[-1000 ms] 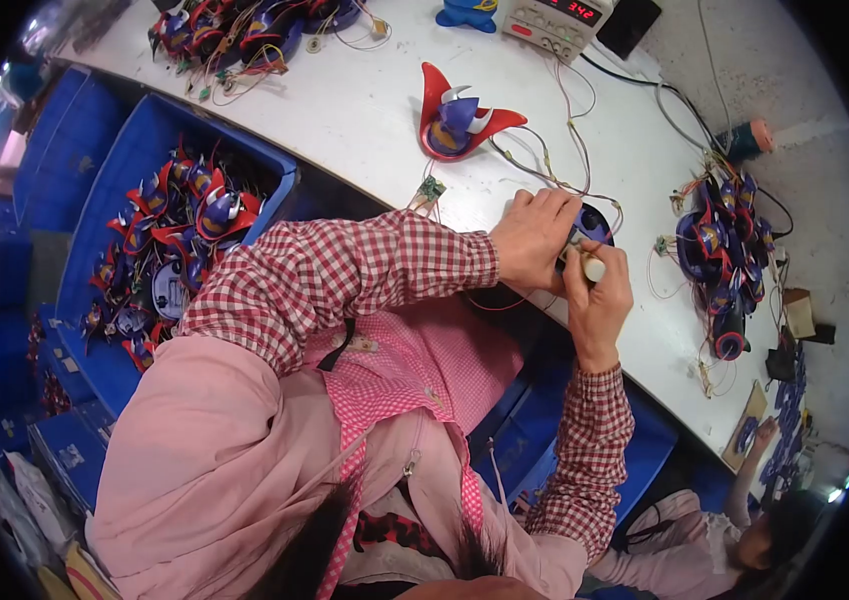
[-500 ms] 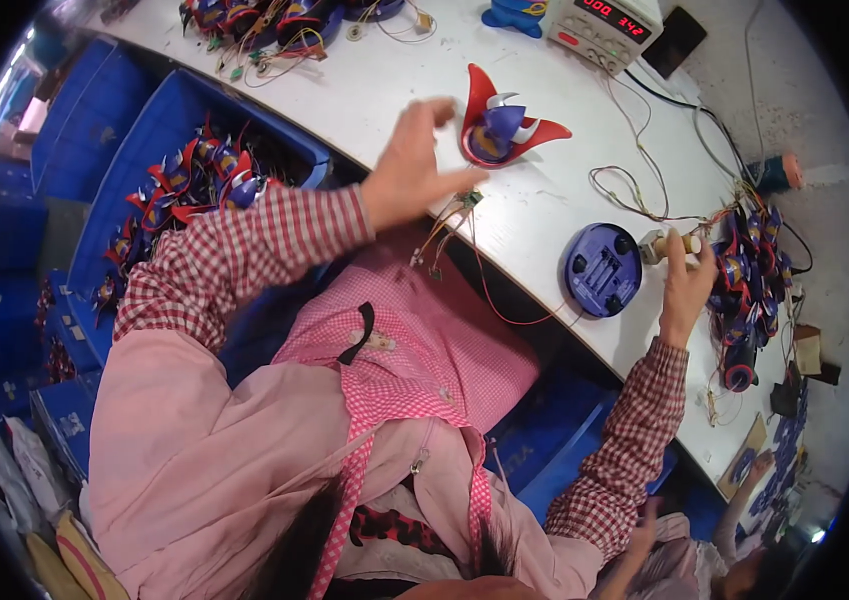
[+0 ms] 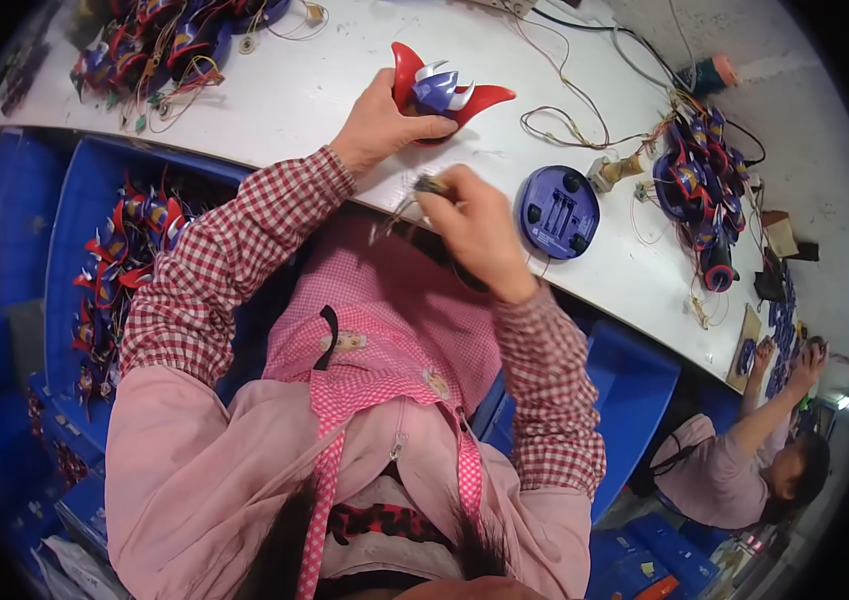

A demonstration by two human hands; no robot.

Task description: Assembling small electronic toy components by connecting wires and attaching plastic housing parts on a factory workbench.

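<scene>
While the left hand wraps its fingers around the red winged toy piece on the white table, the right hand pinches a small wired part at its fingertips, just below that piece.

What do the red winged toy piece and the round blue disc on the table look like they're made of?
The red winged piece, held by the left hand, looks like glossy moulded plastic: smooth curved fins with sheen, plus silvery-blue inserts. The round blue disc also looks like moulded plastic, more matte, with recessed slots. The white table shows a smooth, likely laminate surface.
</scene>
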